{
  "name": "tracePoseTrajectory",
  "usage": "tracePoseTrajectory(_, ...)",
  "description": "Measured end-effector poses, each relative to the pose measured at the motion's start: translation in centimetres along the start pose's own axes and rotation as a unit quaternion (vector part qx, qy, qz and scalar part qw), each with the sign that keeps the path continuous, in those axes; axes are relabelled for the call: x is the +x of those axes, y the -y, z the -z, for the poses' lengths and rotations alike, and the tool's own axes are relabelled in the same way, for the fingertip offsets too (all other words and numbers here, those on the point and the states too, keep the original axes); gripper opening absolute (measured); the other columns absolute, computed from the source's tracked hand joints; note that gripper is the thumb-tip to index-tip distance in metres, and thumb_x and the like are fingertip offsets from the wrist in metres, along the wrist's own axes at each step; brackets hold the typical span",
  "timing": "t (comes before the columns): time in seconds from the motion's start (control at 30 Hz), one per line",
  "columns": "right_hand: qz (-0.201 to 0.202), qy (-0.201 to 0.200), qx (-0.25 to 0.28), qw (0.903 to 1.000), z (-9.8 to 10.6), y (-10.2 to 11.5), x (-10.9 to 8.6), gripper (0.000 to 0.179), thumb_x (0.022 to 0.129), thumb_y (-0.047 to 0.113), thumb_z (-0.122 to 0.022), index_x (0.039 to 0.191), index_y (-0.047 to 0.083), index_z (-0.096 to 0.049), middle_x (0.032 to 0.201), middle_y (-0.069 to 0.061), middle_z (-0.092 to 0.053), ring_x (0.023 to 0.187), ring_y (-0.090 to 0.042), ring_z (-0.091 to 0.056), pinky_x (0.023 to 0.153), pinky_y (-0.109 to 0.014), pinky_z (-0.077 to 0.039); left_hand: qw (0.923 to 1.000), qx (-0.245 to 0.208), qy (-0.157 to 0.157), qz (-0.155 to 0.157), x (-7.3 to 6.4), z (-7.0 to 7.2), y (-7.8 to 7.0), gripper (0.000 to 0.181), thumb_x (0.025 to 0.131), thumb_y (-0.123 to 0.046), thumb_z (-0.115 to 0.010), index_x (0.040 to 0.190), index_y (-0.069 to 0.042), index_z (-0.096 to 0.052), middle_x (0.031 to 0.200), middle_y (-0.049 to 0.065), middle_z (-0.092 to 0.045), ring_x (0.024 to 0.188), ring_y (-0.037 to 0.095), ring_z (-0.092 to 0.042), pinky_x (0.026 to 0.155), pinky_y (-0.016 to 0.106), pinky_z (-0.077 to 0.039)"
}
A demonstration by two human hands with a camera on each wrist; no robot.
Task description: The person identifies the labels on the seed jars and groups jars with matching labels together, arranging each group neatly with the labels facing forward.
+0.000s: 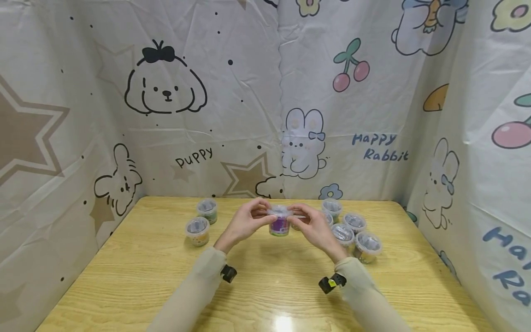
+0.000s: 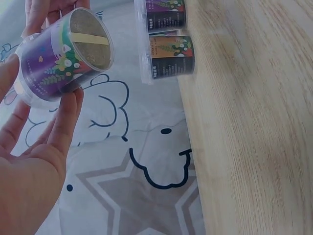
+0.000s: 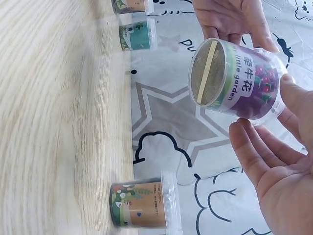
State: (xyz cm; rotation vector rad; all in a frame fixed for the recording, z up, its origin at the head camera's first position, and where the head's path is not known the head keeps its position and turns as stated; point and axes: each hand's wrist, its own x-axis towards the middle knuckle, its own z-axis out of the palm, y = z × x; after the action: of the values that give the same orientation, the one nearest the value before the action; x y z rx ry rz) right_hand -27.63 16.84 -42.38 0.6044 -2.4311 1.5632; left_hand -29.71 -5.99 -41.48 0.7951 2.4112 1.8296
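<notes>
Both hands hold a small clear-lidded plastic tub (image 1: 280, 225) with a purple "little garden" label, raised above the wooden table. My left hand (image 1: 247, 219) pinches its left side near the lid rim, thumb in front and fingers behind. On the opposite side my right hand (image 1: 315, 226) grips the same rim with thumb and fingers. In the right wrist view, the tub (image 3: 239, 81) shows its clear base, with a pale strip across brown contents. Flowers and leaves decorate the label of the tub (image 2: 54, 63) in the left wrist view.
To the left on the table (image 1: 265, 286) stand a green-labelled tub (image 1: 207, 211) and an orange-labelled tub (image 1: 197, 231). Several similar tubs cluster at the right, the nearest tub (image 1: 367, 246) beside my right wrist. A printed curtain (image 1: 232, 115) hangs behind and along both sides.
</notes>
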Motion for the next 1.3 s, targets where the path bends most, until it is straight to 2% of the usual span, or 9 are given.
tracePoseTrajectory(0.27, 0.028, -0.013, 0.013, 0.9995, -0.7, 0.0, 0.2, 0.027, 0.090, 0.023, -0.072, 0.115, 0.013, -0.068, 0.121, -0.013, -0.069, 0.103, -0.029, -0.070, 0.086, -0.036, -0.057, 0.9988, 0.034, -0.033, -0.008, -0.1, -0.3, -0.3, 0.032, 0.081, -0.031, -0.081, 0.105, -0.014, -0.065, 0.107, 0.006, -0.071, 0.097, 0.019, -0.070, 0.083, 0.032, -0.058)
tracePoseTrajectory(0.53, 0.022, -0.028, 0.036, 0.9987, -0.9, -0.1, 0.4, 0.022, 0.089, 0.019, -0.073, 0.106, 0.007, -0.065, 0.122, -0.014, -0.067, 0.112, -0.031, -0.066, 0.093, -0.033, -0.055, 0.9984, 0.035, -0.044, -0.007, -0.1, -0.3, -0.3, 0.032, 0.082, -0.031, -0.080, 0.106, -0.014, -0.068, 0.110, 0.007, -0.070, 0.098, 0.020, -0.070, 0.085, 0.034, -0.058)
tracePoseTrajectory(0.77, 0.022, 0.012, 0.054, 0.9983, -0.7, 0.0, 0.4, 0.018, 0.093, 0.017, -0.068, 0.108, 0.007, -0.062, 0.127, -0.015, -0.063, 0.116, -0.030, -0.064, 0.096, -0.034, -0.053, 0.9992, 0.029, -0.028, 0.000, -0.2, 0.0, -0.6, 0.032, 0.081, -0.032, -0.081, 0.105, -0.015, -0.068, 0.105, 0.004, -0.070, 0.091, 0.016, -0.069, 0.081, 0.032, -0.058)
tracePoseTrajectory(0.97, 0.027, 0.047, 0.081, 0.9952, -0.2, -0.1, 0.4, 0.024, 0.095, 0.017, -0.066, 0.116, 0.007, -0.063, 0.137, -0.015, -0.057, 0.124, -0.033, -0.058, 0.099, -0.033, -0.051, 0.9999, 0.014, -0.009, -0.003, -0.1, 0.8, -0.7, 0.035, 0.081, -0.028, -0.082, 0.105, -0.009, -0.065, 0.103, 0.009, -0.071, 0.093, 0.019, -0.069, 0.082, 0.033, -0.058)
tracePoseTrajectory(1.13, 0.022, 0.067, 0.089, 0.9935, 0.1, -0.2, 0.3, 0.029, 0.095, 0.016, -0.065, 0.123, 0.006, -0.063, 0.139, -0.016, -0.056, 0.122, -0.036, -0.058, 0.095, -0.028, -0.052, 0.9997, -0.010, 0.019, -0.011, -0.2, 1.4, -0.4, 0.033, 0.082, -0.021, -0.081, 0.107, -0.005, -0.065, 0.105, 0.013, -0.071, 0.097, 0.021, -0.068, 0.085, 0.033, -0.057)
tracePoseTrajectory(1.3, 0.010, 0.091, 0.082, 0.9924, -0.5, 0.0, 0.2, 0.028, 0.097, 0.020, -0.064, 0.121, 0.008, -0.062, 0.137, -0.015, -0.056, 0.120, -0.034, -0.060, 0.096, -0.035, -0.052, 0.9986, -0.037, 0.035, -0.014, -0.9, 1.7, 0.1, 0.031, 0.085, -0.017, -0.078, 0.108, -0.004, -0.063, 0.105, 0.013, -0.071, 0.097, 0.022, -0.068, 0.085, 0.033, -0.057)
